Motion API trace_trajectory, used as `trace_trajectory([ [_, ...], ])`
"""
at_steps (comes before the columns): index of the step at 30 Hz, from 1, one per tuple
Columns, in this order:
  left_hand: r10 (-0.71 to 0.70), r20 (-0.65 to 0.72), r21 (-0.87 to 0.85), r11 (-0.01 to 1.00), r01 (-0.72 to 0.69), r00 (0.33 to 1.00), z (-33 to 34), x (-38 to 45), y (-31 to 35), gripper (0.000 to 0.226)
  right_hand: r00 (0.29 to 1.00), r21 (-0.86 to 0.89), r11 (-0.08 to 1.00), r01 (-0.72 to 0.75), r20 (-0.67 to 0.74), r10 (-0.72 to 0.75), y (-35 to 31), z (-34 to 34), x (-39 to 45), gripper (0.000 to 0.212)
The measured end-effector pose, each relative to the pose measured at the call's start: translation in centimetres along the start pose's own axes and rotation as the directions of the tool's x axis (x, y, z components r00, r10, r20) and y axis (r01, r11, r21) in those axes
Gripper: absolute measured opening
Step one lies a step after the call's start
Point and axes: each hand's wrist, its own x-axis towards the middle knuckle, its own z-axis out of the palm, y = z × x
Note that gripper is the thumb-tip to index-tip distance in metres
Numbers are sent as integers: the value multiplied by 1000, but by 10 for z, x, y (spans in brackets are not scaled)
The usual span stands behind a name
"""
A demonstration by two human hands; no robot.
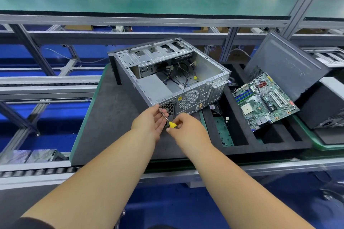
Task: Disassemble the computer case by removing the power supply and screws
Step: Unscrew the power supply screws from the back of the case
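**Seat the driver square before turning**

The case [167, 80] lies open-side up on a dark mat [111, 117], its power supply [156, 85] inside the near corner. The right hand [183, 126] pinches the screwdriver [168, 120] by its yellow handle; the left hand [150, 119], fingers relaxed, steadies the shaft. Its tip meets the rear panel's upper corner. Best to keep the shaft in line with the screw and press firmly, lest it slip. A motherboard [264, 100] lies to the right.

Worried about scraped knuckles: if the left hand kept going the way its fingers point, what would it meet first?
Probably the computer case, at the honeycomb vent on its rear panel; the left hand looks almost there, though depth is unclear.
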Motion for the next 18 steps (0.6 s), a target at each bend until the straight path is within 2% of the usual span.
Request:
trace_trajectory([
  [4,23,-15,-15,1000,-23,1000,0,1,-1,12,967,-367,919,144,-145,-209,-5,4,-8,21],
  [7,40,-25,-29,999,-40,999,0,2,-4,10,953,-499,849,173,-132,-272,-7,7,-11,33],
  [10,56,-43,-28,998,-58,997,1,3,-6,10,966,-394,900,186,-94,-241,-6,7,-11,28],
  [14,69,-27,-30,997,-70,997,1,4,-6,12,999,-24,998,51,-6,-51,-4,0,-8,5],
  [16,72,-15,-46,996,-73,997,0,4,-7,13,999,22,999,39,14,-40,-2,-4,-9,11],
  [18,71,-6,-63,996,-71,997,0,3,-7,13,997,-30,997,76,-4,-76,-1,-7,-11,15],
])
